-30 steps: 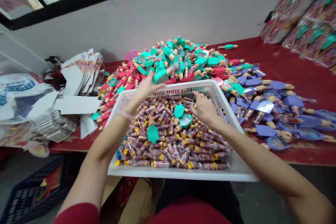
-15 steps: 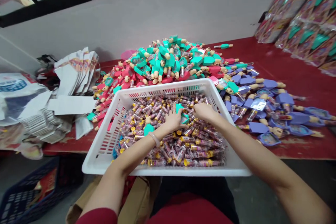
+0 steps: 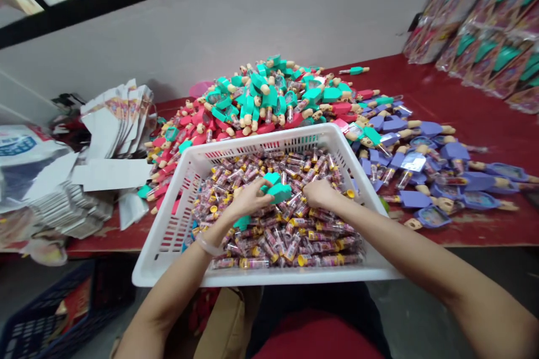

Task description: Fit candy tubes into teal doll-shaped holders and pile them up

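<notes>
A white plastic basket (image 3: 252, 276) stands before me, filled with small clear tubes with yellow caps (image 3: 301, 223). Over its middle, my left hand (image 3: 249, 199) is closed on a teal plastic toy piece (image 3: 278, 193), with a second teal part against it. Another teal piece (image 3: 242, 222) lies on the tubes beside my left wrist, partly covered by the forearm. My right hand (image 3: 320, 194) is curled among the tubes, to the right of the teal pieces. Its fingertips are hidden, so what they grip does not show.
Behind the basket rises a heap of teal and red toys (image 3: 256, 95) with beige ends. Purple ones (image 3: 416, 196) spread rightward on the red table (image 3: 455, 95). Stacked cards (image 3: 122, 118) are at left, bagged packs (image 3: 484, 50) at right. A dark blue crate (image 3: 37, 308) sits below.
My left hand has shifted left, and the teal piece in it is turned and more exposed. My right hand has dipped slightly lower and left. The view has shifted a little.
</notes>
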Tool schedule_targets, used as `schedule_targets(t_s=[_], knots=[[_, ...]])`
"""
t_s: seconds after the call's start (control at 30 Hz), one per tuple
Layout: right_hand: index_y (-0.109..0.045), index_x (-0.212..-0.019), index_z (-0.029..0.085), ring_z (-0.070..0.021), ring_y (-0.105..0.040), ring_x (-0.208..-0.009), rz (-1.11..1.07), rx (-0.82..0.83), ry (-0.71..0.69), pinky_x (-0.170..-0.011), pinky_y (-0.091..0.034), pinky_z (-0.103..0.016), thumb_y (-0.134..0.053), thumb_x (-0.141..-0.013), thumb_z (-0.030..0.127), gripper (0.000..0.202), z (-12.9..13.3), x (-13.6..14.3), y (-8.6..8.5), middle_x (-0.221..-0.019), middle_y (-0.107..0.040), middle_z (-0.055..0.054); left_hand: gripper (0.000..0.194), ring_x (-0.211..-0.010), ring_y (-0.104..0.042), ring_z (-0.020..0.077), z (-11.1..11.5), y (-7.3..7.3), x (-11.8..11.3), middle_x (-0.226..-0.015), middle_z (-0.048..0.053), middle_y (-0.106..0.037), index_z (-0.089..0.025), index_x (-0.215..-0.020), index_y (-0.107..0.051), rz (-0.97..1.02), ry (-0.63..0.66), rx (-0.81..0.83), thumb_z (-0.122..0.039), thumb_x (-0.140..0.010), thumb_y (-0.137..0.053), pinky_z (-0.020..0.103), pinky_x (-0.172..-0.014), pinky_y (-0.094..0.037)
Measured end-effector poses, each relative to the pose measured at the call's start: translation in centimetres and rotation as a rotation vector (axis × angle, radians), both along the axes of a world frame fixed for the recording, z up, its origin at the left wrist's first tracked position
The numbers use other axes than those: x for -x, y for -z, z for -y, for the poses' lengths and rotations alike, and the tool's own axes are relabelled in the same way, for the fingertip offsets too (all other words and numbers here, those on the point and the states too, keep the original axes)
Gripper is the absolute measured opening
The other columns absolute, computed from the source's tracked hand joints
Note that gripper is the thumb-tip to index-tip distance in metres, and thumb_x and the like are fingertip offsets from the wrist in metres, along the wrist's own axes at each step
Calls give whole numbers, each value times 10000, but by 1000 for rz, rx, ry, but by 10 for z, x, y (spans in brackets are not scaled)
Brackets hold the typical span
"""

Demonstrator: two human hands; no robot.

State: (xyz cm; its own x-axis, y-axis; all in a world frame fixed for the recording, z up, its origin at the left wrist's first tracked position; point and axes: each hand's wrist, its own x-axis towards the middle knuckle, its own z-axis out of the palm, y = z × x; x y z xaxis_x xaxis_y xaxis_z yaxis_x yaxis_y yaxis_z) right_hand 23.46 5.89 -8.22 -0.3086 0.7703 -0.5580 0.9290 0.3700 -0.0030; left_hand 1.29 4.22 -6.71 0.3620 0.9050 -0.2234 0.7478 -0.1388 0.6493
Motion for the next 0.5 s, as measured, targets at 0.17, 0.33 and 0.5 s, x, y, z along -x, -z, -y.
schedule_targets(t_s=[0.17, 0.33, 0.5], knots=[[-662, -1159, 97, -369, -639, -1062, 12, 88, 63, -844, -520, -467, -672, -655, 100, 504, -8, -2, 2, -1222, -628, -240, 303, -748, -587, 169, -6, -1, 17, -779, 18, -630, -159, -891, -583, 794, -182, 490, -407, -716, -581, 293, -751, -466], [-615, -1174, 68, -298, -660, -974, -104, 62, 109, -787, -521, -359, -535, -797, 174, 399, -12, -17, -12, -1115, -671, -208, 334, -722, -632, 213, -8, 5, 19, -767, 79, -683, -139, -835, -588, 1098, -300, 878, -447, -729, -513, 341, -704, -498], [-492, -1287, 127, -211, -625, -947, -660, -94, 200, -751, -497, -265, -417, -829, 243, 478, 0, -20, -32, -1177, -638, -95, 338, -727, -637, 212, -13, 3, 22, -776, 64, -687, -154, -904, -591, 1126, -395, 758, -440, -787, -453, 369, -721, -514]])
